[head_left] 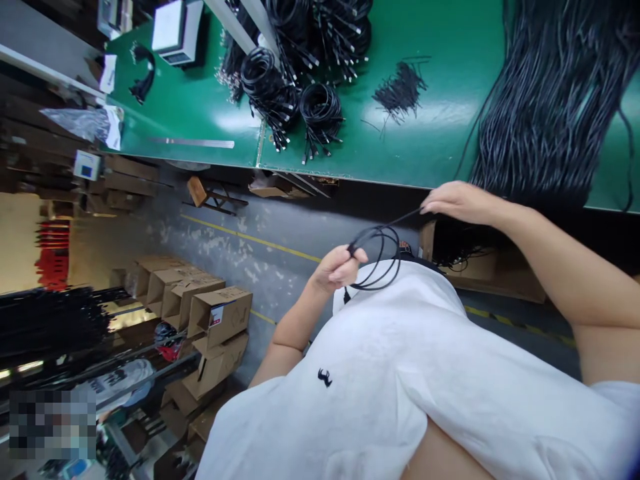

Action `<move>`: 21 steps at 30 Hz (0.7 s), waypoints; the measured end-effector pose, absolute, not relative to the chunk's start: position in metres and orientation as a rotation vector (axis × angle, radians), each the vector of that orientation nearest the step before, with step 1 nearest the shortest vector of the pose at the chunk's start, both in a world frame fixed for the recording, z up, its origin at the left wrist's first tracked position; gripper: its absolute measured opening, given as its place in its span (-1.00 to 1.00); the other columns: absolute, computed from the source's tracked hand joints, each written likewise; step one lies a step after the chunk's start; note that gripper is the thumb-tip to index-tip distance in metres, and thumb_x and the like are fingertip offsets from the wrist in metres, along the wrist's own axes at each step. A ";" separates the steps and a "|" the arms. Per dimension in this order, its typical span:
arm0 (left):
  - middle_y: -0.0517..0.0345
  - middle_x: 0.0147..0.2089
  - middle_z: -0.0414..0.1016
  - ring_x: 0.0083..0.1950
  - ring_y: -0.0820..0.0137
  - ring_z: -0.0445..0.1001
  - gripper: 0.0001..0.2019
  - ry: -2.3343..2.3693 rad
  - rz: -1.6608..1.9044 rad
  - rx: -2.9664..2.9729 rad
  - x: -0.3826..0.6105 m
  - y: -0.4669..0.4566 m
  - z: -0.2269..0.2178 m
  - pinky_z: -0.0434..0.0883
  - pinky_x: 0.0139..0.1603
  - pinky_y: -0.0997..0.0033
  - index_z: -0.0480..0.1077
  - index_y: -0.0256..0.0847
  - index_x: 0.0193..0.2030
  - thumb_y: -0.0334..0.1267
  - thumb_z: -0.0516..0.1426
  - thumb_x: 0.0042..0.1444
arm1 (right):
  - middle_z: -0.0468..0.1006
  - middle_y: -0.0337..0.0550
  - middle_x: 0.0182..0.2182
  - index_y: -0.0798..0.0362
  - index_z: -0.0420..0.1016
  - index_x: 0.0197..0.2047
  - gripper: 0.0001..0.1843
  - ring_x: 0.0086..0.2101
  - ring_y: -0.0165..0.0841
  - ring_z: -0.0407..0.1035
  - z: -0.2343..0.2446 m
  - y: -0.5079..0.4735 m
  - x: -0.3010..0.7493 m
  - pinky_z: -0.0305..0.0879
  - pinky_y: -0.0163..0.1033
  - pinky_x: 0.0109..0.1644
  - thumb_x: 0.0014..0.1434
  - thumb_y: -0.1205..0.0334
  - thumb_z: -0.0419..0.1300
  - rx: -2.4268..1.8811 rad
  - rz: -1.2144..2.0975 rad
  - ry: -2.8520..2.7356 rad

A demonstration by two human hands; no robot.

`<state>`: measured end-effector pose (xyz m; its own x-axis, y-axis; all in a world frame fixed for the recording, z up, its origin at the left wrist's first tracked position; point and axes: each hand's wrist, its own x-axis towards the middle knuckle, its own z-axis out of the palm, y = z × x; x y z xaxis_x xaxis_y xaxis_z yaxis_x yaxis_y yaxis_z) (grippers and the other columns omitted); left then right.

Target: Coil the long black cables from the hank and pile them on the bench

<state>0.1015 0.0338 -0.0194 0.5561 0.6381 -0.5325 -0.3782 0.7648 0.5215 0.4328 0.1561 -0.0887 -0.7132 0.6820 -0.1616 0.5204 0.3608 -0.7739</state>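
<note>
A thin black cable (383, 288) hangs in several loose loops in front of my white shirt. My left hand (341, 268) is closed around the gathered side of the loops, and a dark cable end dangles just below it. To the right and a little higher, my right hand (457, 201) pinches the same cable, with a short straight length running between the two hands. On the green table (425, 147), close beyond my right hand, a wide bundle of long black cables (545, 113) lies stretched out with its near ends over the edge.
Coiled cable bundles (320, 113) stand on the table beside a small pile of short black pieces (401, 90). A metal ruler (200, 143) and a white boxy device (175, 33) lie farther left. Cardboard boxes (220, 313) and a wooden stool (197, 192) occupy the floor. Another person sits at lower left.
</note>
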 end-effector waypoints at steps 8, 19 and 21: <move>0.30 -0.54 0.33 -0.69 0.72 0.13 -0.76 0.992 1.104 0.251 0.065 0.048 -0.007 0.01 -0.74 0.77 0.47 -0.27 -0.06 -0.27 0.01 0.34 | 0.60 -0.08 -0.42 -0.05 0.60 -0.29 -0.70 -0.50 -0.30 0.37 -0.118 0.044 0.474 0.11 -0.18 -0.38 0.31 0.20 0.03 -1.166 0.876 -2.834; 0.08 -0.42 0.53 -0.44 0.45 0.49 -0.55 0.804 0.402 0.710 0.126 0.031 -0.039 0.45 -0.28 0.39 0.43 -0.33 -0.20 0.08 0.28 0.06 | 0.51 -0.14 -0.41 0.06 0.47 -0.35 -0.52 -0.40 -0.39 0.32 -0.028 0.097 0.337 0.07 -0.31 -0.32 0.42 0.00 -0.11 -0.740 1.045 -2.758; 0.25 -0.60 0.36 -0.63 0.57 0.27 -0.57 0.749 0.357 0.615 0.120 0.028 -0.033 0.32 -0.51 0.50 0.44 -0.34 -0.22 0.03 0.32 0.02 | 0.53 -0.13 -0.37 0.06 0.48 -0.31 -0.52 -0.34 -0.38 0.33 -0.037 0.110 0.359 0.15 -0.30 -0.22 0.42 -0.05 -0.10 -0.761 1.167 -2.700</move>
<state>0.1205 0.0280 -0.0331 0.6856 0.5071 -0.5224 -0.0864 0.7691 0.6332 0.3591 0.1100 -0.0366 -0.8695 0.4837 -0.1002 0.4043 0.5804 -0.7069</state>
